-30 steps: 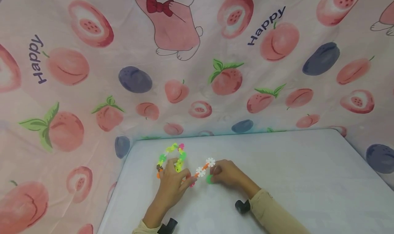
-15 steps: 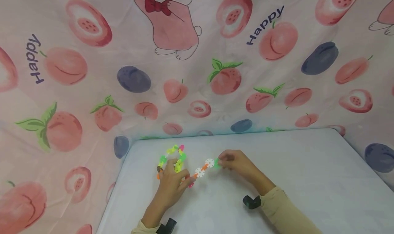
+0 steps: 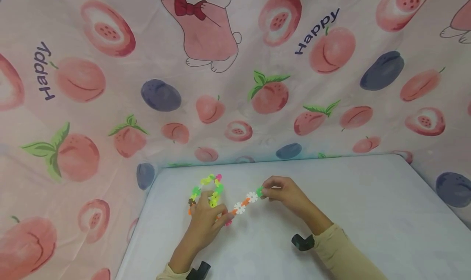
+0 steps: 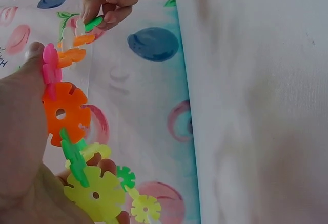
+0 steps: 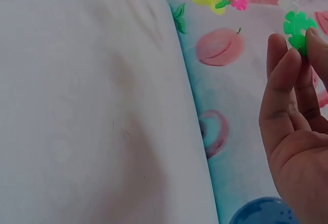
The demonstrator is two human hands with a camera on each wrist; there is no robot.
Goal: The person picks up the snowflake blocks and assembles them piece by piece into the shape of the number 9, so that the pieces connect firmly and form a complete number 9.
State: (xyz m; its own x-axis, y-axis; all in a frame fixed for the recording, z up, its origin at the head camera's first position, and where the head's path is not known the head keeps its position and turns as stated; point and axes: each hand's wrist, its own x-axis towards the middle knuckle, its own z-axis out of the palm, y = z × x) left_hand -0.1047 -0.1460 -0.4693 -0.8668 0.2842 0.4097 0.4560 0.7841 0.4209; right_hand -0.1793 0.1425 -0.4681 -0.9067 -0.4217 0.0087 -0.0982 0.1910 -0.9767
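Observation:
A chain of notched plastic snowflake discs (image 3: pixel 240 208), in several bright colours, curves round above the table. My left hand (image 3: pixel 207 220) grips its middle part; in the left wrist view the thumb lies against a pink disc (image 4: pixel 51 64), beside an orange disc (image 4: pixel 76 112) and a yellow disc (image 4: pixel 96 185). At the chain's right end, my right hand (image 3: pixel 285 192) pinches a green disc (image 5: pixel 297 24) between thumb and fingertips. That green disc meets the last white disc (image 3: pixel 252 197); how deep their slots sit together is hard to tell.
A white-covered table (image 3: pixel 349 214) lies beneath both hands. Behind it and along its left side hangs a pink fruit-print cloth (image 3: pixel 228 88). Black wrist-camera mounts (image 3: pixel 302 242) stick out from both forearms.
My right hand has brought the green disc up and rightward, from below the chain to the end white disc, then tilted it up slightly. My left hand has stayed nearly still.

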